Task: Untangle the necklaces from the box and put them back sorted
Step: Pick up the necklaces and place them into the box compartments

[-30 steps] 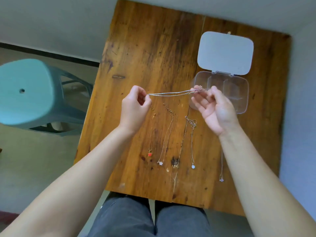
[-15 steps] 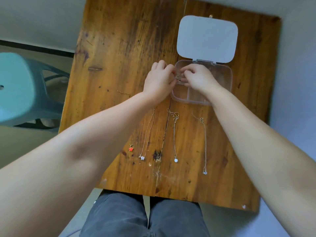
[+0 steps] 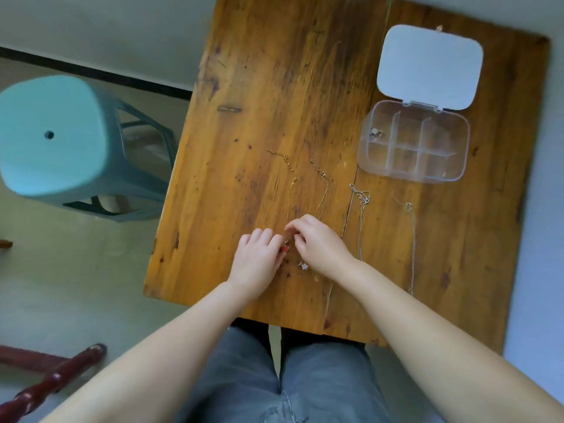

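Pinching red-pendant necklace (image 3: 288, 190), left hand (image 3: 258, 261), right hand (image 3: 317, 242)

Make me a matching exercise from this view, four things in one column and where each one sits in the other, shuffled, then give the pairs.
Things
1. box lid
2. red pendant
3. blue stool
4. coiled necklace

Places
A. between the fingertips of both hands
B. on the floor, left of the table
C. in the box's far-left compartment
D. flipped open flat on the table, beyond the box

Pairs: 1-D, 2-A, 3-B, 4-C
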The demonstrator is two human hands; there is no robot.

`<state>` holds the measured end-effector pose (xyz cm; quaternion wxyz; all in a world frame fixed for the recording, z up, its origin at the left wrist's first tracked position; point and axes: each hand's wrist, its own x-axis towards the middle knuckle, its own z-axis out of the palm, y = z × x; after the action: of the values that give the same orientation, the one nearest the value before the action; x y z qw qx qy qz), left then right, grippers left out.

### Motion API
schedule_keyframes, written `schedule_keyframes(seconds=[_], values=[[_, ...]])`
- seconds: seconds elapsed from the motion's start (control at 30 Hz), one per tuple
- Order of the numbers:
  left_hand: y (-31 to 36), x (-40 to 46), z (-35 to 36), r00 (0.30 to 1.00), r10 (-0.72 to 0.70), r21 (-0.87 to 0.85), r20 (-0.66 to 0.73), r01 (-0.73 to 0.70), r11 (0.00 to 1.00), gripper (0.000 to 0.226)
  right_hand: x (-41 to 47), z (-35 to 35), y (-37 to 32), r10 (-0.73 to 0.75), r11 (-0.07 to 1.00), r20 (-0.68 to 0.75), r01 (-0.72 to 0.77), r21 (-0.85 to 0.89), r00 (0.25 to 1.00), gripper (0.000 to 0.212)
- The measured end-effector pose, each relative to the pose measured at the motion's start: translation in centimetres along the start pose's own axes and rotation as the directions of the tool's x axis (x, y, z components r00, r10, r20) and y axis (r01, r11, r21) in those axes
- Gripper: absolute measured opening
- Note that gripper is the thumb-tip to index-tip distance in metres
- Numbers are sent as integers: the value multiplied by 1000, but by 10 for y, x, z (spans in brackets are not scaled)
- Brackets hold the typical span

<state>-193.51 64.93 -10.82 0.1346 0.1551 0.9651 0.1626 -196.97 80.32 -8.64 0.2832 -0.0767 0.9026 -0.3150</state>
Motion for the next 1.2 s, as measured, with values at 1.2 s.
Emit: schedule_keyframes(seconds=[1.2], values=[[61, 87, -89, 931, -160, -384, -328, 23, 923, 7, 19, -83, 0, -64, 737, 125, -38, 674, 990, 19]])
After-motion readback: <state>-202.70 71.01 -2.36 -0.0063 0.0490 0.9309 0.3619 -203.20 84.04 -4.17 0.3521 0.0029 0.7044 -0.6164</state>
